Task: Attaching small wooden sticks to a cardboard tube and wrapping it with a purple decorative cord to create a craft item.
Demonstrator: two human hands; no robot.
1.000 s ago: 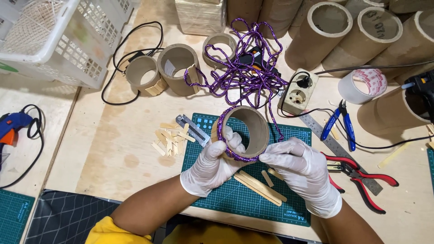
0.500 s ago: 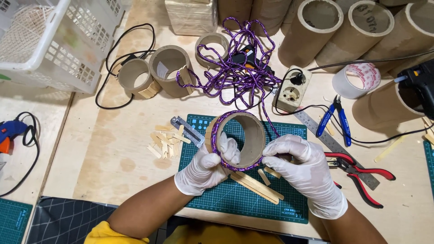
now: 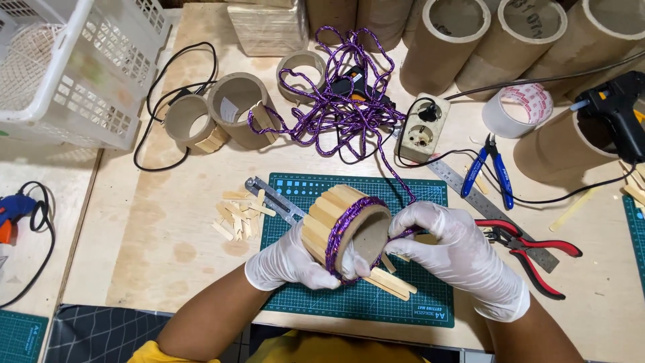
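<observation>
A short cardboard tube clad in wooden sticks (image 3: 332, 215) is tilted on its side above the green cutting mat (image 3: 416, 302). Purple rope (image 3: 339, 235) is wound around its rim and trails up to a loose rope pile (image 3: 336, 107). My left hand (image 3: 289, 265), in a white glove, grips the tube from the lower left with the thumb at the rim. My right hand (image 3: 463, 259), also gloved, holds the rope against the tube's right side. Loose wooden sticks (image 3: 390, 282) lie on the mat under the tube.
A pile of short sticks (image 3: 235, 215) and a metal ruler (image 3: 275, 200) lie left of the mat. Other cardboard rings (image 3: 235, 117), a power strip (image 3: 423, 128), tape roll (image 3: 517, 111), blue cutters (image 3: 494, 168), red pliers (image 3: 531, 249), glue guns (image 3: 615, 111) and a white basket (image 3: 67, 67) surround the area.
The tube has been turned and tilted so its stick-covered side faces up and left. Both hands shifted with it; the rope stays wound around the rim.
</observation>
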